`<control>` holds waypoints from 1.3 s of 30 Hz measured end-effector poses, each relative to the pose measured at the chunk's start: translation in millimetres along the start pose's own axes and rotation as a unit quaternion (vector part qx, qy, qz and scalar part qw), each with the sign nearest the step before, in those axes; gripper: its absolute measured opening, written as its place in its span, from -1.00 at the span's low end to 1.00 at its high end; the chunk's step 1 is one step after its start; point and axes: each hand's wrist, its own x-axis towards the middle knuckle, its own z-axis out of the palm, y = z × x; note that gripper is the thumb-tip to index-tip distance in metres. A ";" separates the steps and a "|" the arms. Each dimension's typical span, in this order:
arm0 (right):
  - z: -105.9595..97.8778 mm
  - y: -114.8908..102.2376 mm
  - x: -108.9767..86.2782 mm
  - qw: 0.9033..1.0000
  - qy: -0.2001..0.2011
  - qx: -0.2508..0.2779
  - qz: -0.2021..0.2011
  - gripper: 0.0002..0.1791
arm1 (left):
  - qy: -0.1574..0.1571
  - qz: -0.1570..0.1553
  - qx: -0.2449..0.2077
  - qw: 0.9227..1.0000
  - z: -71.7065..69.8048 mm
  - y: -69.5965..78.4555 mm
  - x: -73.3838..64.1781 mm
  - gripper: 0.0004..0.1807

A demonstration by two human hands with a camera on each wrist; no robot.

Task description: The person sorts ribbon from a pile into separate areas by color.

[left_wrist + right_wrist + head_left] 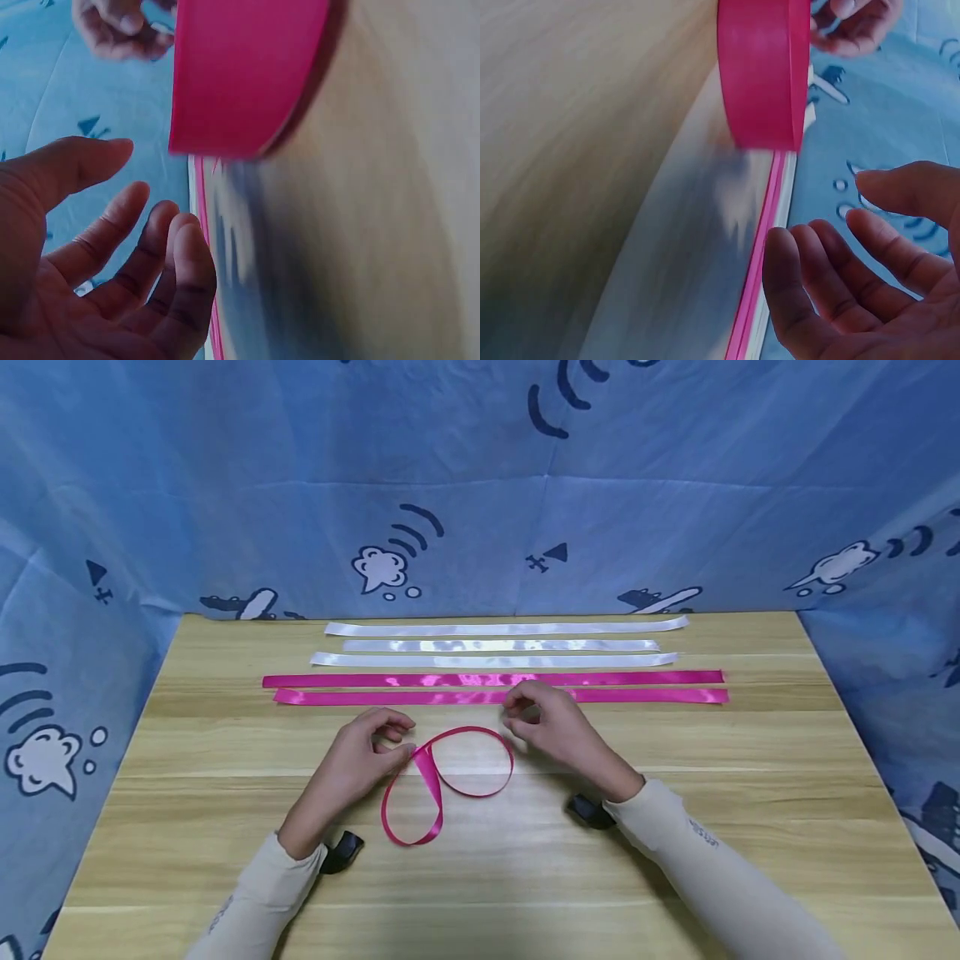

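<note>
A magenta satin ribbon (pixel 429 770) stands on its edge on the table, curved into two loops that meet near its middle. Its broad face fills the top of the left wrist view as a pink band (pixel 247 82). Just left of that meeting point is my left hand (pixel 363 756), fingers loosely bent with a gap between thumb and fingertips. My right hand (pixel 558 727) hovers past the right loop, near the flat pink strips. In the right wrist view its fingers (pixel 780 277) are relaxed and apart from the ribbon. Neither hand holds anything.
Two flat magenta ribbons (pixel 337 698) lie side by side beyond the hands. Behind them, three white ribbons (pixel 420 660) run parallel along the back of the wooden table (pixel 187 810). A blue printed cloth (pixel 465 460) hangs behind the table and at both sides.
</note>
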 end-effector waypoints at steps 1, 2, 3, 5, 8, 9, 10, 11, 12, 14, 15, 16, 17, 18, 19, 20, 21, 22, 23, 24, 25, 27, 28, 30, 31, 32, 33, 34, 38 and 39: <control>3.5 -1.6 2.4 1.000 -0.009 -0.001 -0.002 -0.81 | -0.003 0.000 0.003 1.000 2.1 0.8 0.5 -0.66; 6.8 -3.1 4.8 1.000 -0.018 -0.002 -0.002 -0.81 | -0.006 0.002 0.005 1.000 4.0 2.0 0.9 -0.66; 10.2 -4.2 7.1 1.000 -0.028 -0.005 -0.004 -0.81 | -0.008 0.005 0.008 1.000 5.8 2.5 1.5 -0.67; 16.3 -7.7 11.1 0.999 -0.046 -0.004 -0.001 -0.81 | -0.013 0.010 0.012 1.000 9.1 3.9 2.6 -0.67; 25.7 -11.8 16.1 0.998 -0.068 -0.008 0.001 -0.80 | -0.019 0.017 0.018 1.000 13.1 5.9 4.5 -0.67; 28.6 -13.3 17.4 0.997 -0.072 -0.012 -0.001 -0.80 | -0.019 0.017 0.020 0.999 14.4 6.5 5.1 -0.67; 31.4 -14.8 18.6 0.997 -0.075 -0.014 -0.004 -0.81 | -0.020 0.018 0.022 0.999 15.6 7.1 5.7 -0.67; 34.4 -15.8 19.9 0.997 -0.078 -0.019 -0.009 -0.81 | -0.021 0.019 0.023 0.999 16.9 7.8 6.3 -0.68; 37.2 -16.7 21.0 0.996 -0.079 -0.024 -0.015 -0.81 | -0.021 0.021 0.026 0.999 18.1 8.3 6.8 -0.69; 42.4 -18.8 23.3 0.996 -0.081 -0.032 -0.026 -0.82 | -0.021 0.021 0.028 0.999 20.3 10.0 7.5 -0.70; 44.7 -19.6 24.3 0.996 -0.081 -0.035 -0.031 -0.82 | -0.022 0.024 0.029 0.999 21.3 10.7 7.7 -0.72; 47.0 -20.4 25.2 0.995 -0.082 -0.037 -0.034 -0.82 | -0.023 0.028 0.032 0.999 22.2 11.6 7.9 -0.73; 49.1 -21.1 26.1 0.995 -0.083 -0.040 -0.037 -0.82 | -0.023 0.031 0.034 0.999 22.9 12.5 8.2 -0.74; 50.9 -21.4 26.7 0.995 -0.084 -0.042 -0.040 -0.82 | -0.024 0.034 0.037 0.998 23.6 13.1 8.4 -0.75; 52.5 -22.0 27.2 0.994 -0.086 -0.044 -0.043 -0.82 | -0.025 0.036 0.039 0.998 24.1 13.7 8.6 -0.76; 53.8 -22.6 27.5 0.994 -0.088 -0.045 -0.045 -0.83 | -0.025 0.038 0.042 0.998 24.5 14.2 8.9 -0.77; 54.9 -23.1 27.8 0.994 -0.090 -0.046 -0.047 -0.83 | -0.026 0.039 0.045 0.998 24.7 14.4 9.2 -0.79; 55.9 -23.4 27.9 0.993 -0.091 -0.047 -0.050 -0.83 | -0.026 0.039 0.047 0.998 25.0 14.3 9.4 -0.80; 56.6 -23.8 28.0 0.993 -0.093 -0.049 -0.053 -0.83 | -0.027 0.037 0.048 0.998 25.0 14.1 9.6 -0.81; 57.0 -24.1 28.0 0.993 -0.095 -0.050 -0.053 -0.82 | -0.028 0.034 0.050 0.998 24.9 13.8 9.5 -0.82; 57.5 -24.8 28.0 0.993 -0.097 -0.050 -0.052 -0.82 | -0.029 0.032 0.051 0.998 24.6 13.4 9.4 -0.83; 58.2 -25.1 28.1 0.992 -0.100 -0.052 -0.048 -0.81 | -0.030 0.027 0.050 0.998 23.6 12.9 8.6 -0.84; 58.3 -24.8 28.1 0.992 -0.103 -0.051 -0.046 -0.81 | -0.030 0.024 0.049 0.998 23.1 12.6 8.3 -0.84; 57.6 -25.1 27.6 0.992 -0.107 -0.047 -0.039 -0.80 | -0.031 0.021 0.044 0.998 21.6 12.6 7.3 -0.84; 57.2 -25.0 27.7 0.993 -0.108 -0.043 -0.035 -0.80 | -0.031 0.019 0.040 0.999 20.9 12.8 6.8 -0.84; 56.3 -25.1 27.4 0.993 -0.110 -0.036 -0.031 -0.80 | -0.031 0.016 0.034 0.999 20.1 13.4 6.2 -0.84; 55.0 -25.2 27.2 0.993 -0.111 -0.027 -0.027 -0.81 | -0.032 0.013 0.028 0.999 19.3 14.3 5.6 -0.84; 53.5 -25.3 27.0 0.993 -0.112 -0.017 -0.024 -0.82 | -0.033 0.013 0.020 0.999 18.3 15.7 4.8 -0.84; 45.5 -27.1 26.1 0.993 -0.111 0.034 -0.010 -0.84 | -0.033 0.010 -0.017 0.999 13.7 21.7 1.2 -0.83; 43.1 -27.8 25.9 0.992 -0.112 0.050 -0.008 -0.84 | -0.032 0.011 -0.026 0.999 12.4 23.3 0.3 -0.82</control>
